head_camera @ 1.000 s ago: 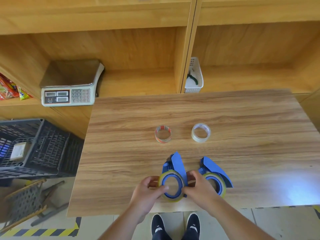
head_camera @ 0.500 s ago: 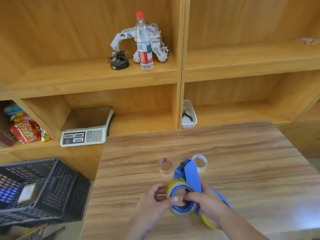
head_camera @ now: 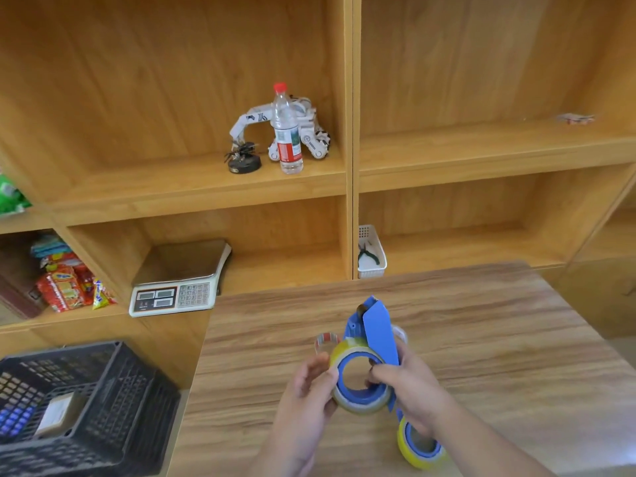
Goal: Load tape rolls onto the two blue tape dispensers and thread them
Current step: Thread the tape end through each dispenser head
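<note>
I hold a blue tape dispenser (head_camera: pixel 375 330) up above the wooden table (head_camera: pixel 481 339), its flat blade guard pointing away from me. A yellowish tape roll (head_camera: pixel 358 404) sits on its blue hub. My left hand (head_camera: pixel 309 390) grips the roll's left rim. My right hand (head_camera: pixel 409 390) holds the dispenser's right side, with fingertips at the hub opening. The second blue dispenser with a yellow roll (head_camera: pixel 418 442) lies on the table under my right wrist. A red-striped empty core (head_camera: pixel 327 340) and a clear roll (head_camera: pixel 401 333) stand on the table behind, partly hidden.
Wooden shelves rise behind the table. They hold a digital scale (head_camera: pixel 175 294), a white basket with pliers (head_camera: pixel 371 254), a water bottle (head_camera: pixel 286 132), a toy robot arm and snack packets. A black plastic crate (head_camera: pixel 86 407) stands left of the table.
Both hands have lifted the left dispenser off the table and closer to me. My view has tilted up, so more of the shelves shows. The second dispenser has stayed on the table.
</note>
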Demonstrator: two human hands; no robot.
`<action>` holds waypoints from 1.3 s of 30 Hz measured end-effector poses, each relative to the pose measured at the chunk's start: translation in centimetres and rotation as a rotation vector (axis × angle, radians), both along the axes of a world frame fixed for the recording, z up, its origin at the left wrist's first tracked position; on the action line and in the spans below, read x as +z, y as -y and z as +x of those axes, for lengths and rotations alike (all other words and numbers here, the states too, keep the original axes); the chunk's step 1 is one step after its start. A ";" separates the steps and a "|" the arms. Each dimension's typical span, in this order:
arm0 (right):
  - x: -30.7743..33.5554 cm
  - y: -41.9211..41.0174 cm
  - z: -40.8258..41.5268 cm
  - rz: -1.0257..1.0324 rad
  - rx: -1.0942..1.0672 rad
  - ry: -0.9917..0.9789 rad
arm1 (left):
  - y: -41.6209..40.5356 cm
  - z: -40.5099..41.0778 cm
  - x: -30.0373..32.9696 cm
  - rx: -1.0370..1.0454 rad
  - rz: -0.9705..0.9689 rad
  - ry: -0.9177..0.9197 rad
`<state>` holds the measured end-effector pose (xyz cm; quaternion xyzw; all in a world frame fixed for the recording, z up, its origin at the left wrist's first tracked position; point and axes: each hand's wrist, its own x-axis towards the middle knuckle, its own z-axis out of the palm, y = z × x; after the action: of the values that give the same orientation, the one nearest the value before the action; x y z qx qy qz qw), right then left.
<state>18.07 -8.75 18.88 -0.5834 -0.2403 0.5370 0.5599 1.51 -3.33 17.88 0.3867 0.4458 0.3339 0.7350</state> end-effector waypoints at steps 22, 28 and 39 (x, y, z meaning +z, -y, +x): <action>0.7 4.9 2.5 -0.046 0.547 -0.114 | -1.0 -1.4 7.6 -0.892 1.479 -0.757; -0.4 5.4 2.3 -0.106 0.571 -0.169 | 0.6 -1.4 7.6 -0.858 1.359 -0.815; -0.1 6.1 3.1 -0.177 0.712 -0.136 | 1.4 -2.7 7.7 -0.930 1.190 -0.703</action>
<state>21.17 -14.87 18.75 -0.4726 -0.3430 0.7543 0.3002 -1.14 -4.69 25.62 0.9370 0.1933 0.0356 0.2887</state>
